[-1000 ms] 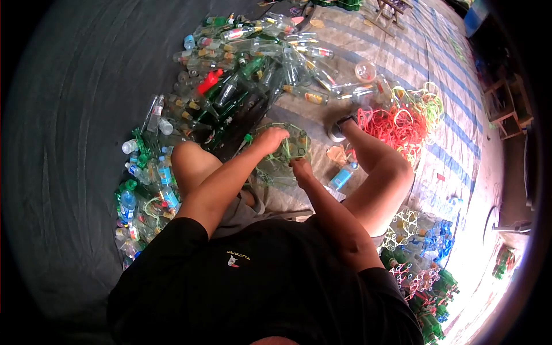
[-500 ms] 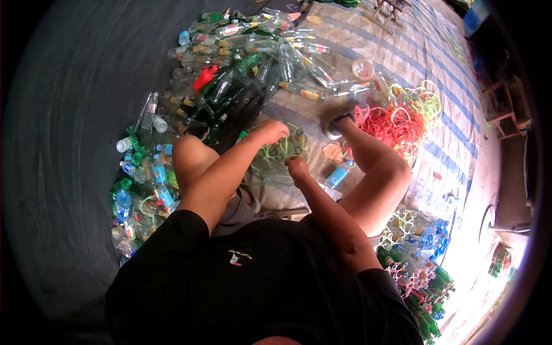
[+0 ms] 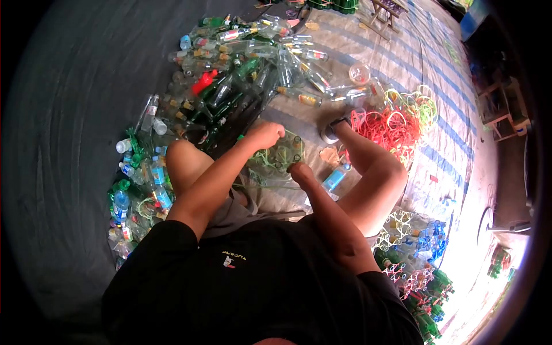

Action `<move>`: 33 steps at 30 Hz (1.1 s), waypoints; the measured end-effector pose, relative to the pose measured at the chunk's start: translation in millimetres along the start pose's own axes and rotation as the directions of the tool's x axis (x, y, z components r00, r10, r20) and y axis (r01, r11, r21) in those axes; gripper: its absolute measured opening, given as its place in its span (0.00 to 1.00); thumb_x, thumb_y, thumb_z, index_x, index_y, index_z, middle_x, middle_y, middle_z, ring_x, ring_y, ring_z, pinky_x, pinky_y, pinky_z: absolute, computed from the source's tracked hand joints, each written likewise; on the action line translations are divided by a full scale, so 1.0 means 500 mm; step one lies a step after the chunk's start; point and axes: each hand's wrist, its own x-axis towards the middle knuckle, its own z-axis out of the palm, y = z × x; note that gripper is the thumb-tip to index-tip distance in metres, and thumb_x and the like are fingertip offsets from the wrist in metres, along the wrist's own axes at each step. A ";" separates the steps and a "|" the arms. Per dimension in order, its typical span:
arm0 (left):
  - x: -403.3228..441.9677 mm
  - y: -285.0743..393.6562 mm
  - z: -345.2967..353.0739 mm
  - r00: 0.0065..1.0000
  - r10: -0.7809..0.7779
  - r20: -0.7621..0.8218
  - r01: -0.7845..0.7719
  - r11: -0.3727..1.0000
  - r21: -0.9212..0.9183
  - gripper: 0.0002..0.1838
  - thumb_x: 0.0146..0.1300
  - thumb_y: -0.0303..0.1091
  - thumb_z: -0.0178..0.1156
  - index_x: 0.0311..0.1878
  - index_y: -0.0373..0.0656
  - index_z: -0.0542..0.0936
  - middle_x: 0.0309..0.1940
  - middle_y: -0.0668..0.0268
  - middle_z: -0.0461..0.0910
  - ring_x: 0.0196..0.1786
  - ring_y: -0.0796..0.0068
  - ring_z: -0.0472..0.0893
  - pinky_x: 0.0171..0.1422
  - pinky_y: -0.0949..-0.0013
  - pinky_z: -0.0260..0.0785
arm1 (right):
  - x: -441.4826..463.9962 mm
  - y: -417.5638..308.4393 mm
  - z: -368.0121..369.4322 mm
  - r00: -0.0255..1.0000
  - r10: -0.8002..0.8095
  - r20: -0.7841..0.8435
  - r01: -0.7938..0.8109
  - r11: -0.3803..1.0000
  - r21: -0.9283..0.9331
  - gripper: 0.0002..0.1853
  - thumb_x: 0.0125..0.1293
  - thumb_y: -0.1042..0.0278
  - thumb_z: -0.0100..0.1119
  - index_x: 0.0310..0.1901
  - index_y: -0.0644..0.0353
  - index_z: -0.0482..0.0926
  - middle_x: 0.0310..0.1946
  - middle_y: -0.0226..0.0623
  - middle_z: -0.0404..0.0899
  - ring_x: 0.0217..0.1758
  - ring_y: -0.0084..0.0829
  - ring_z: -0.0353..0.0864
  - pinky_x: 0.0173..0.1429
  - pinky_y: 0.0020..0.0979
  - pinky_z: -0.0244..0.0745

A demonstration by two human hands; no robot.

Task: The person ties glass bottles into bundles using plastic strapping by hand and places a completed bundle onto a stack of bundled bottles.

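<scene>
A bundle of clear glass bottles point(image 3: 286, 155) stands between my knees, mouths up, with pale green plastic string point(image 3: 261, 156) around it. My left hand point(image 3: 266, 135) is closed at the bundle's far left side, on the green string as far as I can see. My right hand point(image 3: 301, 172) is a fist at the near right side of the bundle; what it grips is hidden. A plastic bottle with a blue label point(image 3: 334, 178) lies to the right of my right hand, beside a crumpled brown scrap point(image 3: 329, 156).
Loose glass bottles point(image 3: 230, 49) pile up ahead, with plastic bottles point(image 3: 156, 172) to the left. A tangle of red string point(image 3: 394, 129) lies beyond my right foot. Tied bottle bundles point(image 3: 411, 270) stand at lower right. A small wooden stool point(image 3: 386, 14) is at the far edge.
My left hand has shifted slightly left and down, and my right hand slightly right and down. The strand visible between them earlier is now harder to see. The view has shifted a little.
</scene>
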 end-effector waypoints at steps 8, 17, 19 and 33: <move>-0.293 0.469 -0.325 0.703 0.673 -0.229 -0.651 0.481 -0.587 0.20 0.52 0.19 0.52 0.48 0.46 0.82 0.40 0.63 0.86 0.35 0.74 0.82 0.38 0.68 0.73 | 0.010 -0.015 -0.014 0.917 -0.140 -0.374 0.243 0.938 0.245 0.08 0.56 0.70 0.54 0.25 0.59 0.82 0.28 0.47 0.82 0.31 0.46 0.83 0.33 0.44 0.77; -0.461 0.597 -0.369 0.469 0.833 -0.294 -0.571 0.031 -0.821 0.17 0.53 0.21 0.53 0.46 0.45 0.82 0.37 0.66 0.83 0.34 0.76 0.80 0.37 0.69 0.72 | -0.006 0.021 -0.015 0.944 -0.247 -0.217 0.256 0.967 0.013 0.07 0.53 0.73 0.55 0.27 0.53 0.84 0.30 0.40 0.82 0.35 0.42 0.82 0.37 0.39 0.76; -0.467 0.602 -0.370 0.449 0.847 -0.286 -0.555 0.013 -0.832 0.16 0.54 0.22 0.53 0.46 0.44 0.81 0.36 0.66 0.83 0.33 0.77 0.79 0.37 0.70 0.71 | -0.012 0.007 -0.028 0.954 -0.198 -0.223 0.223 0.971 0.090 0.06 0.52 0.73 0.56 0.26 0.53 0.83 0.29 0.40 0.82 0.34 0.42 0.82 0.36 0.39 0.76; -0.475 0.612 -0.367 0.420 0.877 -0.234 -0.495 0.006 -0.869 0.12 0.57 0.24 0.54 0.43 0.42 0.81 0.32 0.70 0.79 0.31 0.80 0.76 0.35 0.72 0.69 | -0.002 0.021 -0.012 0.999 -0.031 -0.024 0.038 0.931 0.362 0.13 0.60 0.69 0.49 0.33 0.59 0.86 0.37 0.45 0.85 0.43 0.38 0.83 0.48 0.36 0.74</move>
